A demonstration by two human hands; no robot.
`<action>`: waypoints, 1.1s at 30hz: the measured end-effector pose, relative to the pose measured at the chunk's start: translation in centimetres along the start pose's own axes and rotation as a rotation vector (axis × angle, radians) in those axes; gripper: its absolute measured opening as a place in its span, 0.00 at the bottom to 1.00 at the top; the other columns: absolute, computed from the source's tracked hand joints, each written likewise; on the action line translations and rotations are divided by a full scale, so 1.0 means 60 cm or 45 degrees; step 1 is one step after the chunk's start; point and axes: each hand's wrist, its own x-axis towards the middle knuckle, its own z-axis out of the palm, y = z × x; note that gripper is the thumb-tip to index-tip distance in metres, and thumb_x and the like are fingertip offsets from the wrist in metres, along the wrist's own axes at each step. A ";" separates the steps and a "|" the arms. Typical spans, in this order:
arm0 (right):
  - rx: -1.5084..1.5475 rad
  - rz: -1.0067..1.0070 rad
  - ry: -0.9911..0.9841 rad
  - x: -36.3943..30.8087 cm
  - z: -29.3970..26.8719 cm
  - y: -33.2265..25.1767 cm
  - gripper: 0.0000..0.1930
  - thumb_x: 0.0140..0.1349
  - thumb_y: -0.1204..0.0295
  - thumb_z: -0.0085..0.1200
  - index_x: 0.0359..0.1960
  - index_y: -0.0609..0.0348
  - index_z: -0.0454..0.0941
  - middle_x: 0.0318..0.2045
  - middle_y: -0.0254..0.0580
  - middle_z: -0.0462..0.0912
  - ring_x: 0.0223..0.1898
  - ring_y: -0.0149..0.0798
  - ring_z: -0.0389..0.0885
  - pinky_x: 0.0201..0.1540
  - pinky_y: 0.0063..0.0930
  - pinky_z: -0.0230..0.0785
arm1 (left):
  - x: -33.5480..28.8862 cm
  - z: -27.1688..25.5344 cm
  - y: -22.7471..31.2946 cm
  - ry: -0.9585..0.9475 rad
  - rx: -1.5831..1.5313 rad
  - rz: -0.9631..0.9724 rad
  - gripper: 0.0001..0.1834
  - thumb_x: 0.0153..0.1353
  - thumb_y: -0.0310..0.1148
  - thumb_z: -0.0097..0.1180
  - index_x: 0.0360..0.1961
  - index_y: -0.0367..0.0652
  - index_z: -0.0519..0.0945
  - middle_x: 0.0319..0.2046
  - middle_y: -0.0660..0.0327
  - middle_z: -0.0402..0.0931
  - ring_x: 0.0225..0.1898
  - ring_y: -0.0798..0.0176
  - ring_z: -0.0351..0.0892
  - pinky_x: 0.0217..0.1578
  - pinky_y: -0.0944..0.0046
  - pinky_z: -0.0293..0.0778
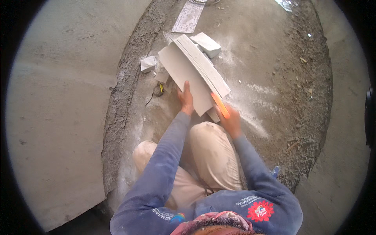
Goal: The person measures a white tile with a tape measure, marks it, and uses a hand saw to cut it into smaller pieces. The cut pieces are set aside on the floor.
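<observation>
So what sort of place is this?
Probably a building site: rough, dusty floor, a big pale block at the person's left hand, and a tape measure on the ground to its left.

Two hands [187, 101] are showing near the centre, along with one orange tool [220, 105] and one block [187, 78]; one tape measure [158, 90], one speckled strip [188, 18] and at least two chunks [207, 45] are lying farther up.
</observation>
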 end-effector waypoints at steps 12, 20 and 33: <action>-0.007 -0.082 0.117 0.201 0.085 -0.027 0.18 0.75 0.56 0.68 0.37 0.61 0.84 0.29 0.61 0.87 0.33 0.68 0.88 0.34 0.55 0.78 | 0.020 0.033 -0.003 -0.035 -0.043 -0.056 0.47 0.76 0.53 0.67 0.83 0.32 0.64 0.76 0.43 0.74 0.74 0.48 0.75 0.74 0.50 0.71; 0.268 -0.064 0.052 0.223 0.097 -0.102 0.20 0.75 0.54 0.69 0.38 0.60 0.85 0.31 0.63 0.88 0.37 0.69 0.89 0.37 0.55 0.79 | 0.328 -0.068 0.053 -0.463 -0.568 -0.269 0.66 0.66 0.72 0.68 0.86 0.30 0.57 0.80 0.42 0.65 0.76 0.44 0.72 0.71 0.44 0.78; 0.017 0.019 -0.026 -0.033 -0.023 0.014 0.14 0.77 0.58 0.67 0.44 0.56 0.90 0.31 0.52 0.89 0.30 0.58 0.90 0.33 0.49 0.78 | 0.279 -0.030 0.043 0.160 0.002 -0.072 0.63 0.68 0.71 0.67 0.79 0.19 0.67 0.77 0.37 0.71 0.75 0.43 0.74 0.74 0.50 0.71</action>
